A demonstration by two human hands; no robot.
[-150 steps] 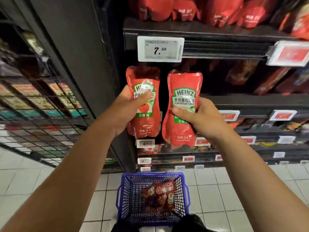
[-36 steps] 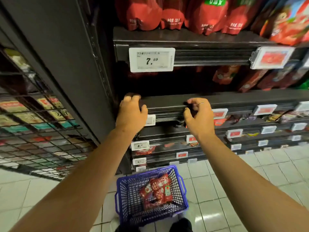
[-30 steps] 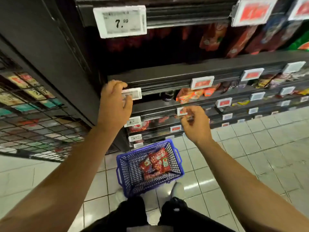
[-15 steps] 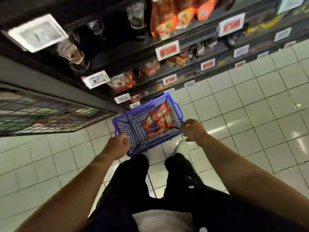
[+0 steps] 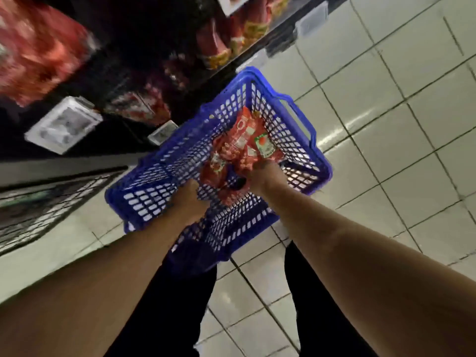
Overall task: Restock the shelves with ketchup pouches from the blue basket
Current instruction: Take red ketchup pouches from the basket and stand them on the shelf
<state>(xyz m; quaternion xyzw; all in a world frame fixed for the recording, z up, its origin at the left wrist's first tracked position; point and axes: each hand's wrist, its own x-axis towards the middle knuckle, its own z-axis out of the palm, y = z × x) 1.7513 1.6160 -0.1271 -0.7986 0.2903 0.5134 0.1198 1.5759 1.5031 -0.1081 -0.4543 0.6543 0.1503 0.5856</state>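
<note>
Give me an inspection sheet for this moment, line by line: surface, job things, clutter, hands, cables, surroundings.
Surface: pale tiled floor, glossy.
Job things: blue basket on the floor; red ketchup pouches piled inside.
Clutter: nothing seen.
Hands: left hand and right hand both reach into the basket at the pouches; the picture is too blurred to tell their grip.
Cables: nothing seen.
Surroundings: dark shelves with red packs and white price tags, blurred; wire rack at left.

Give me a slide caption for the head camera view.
Both hands, left hand and right hand, reach into blue plastic basket holding red ketchup pouches.
</note>
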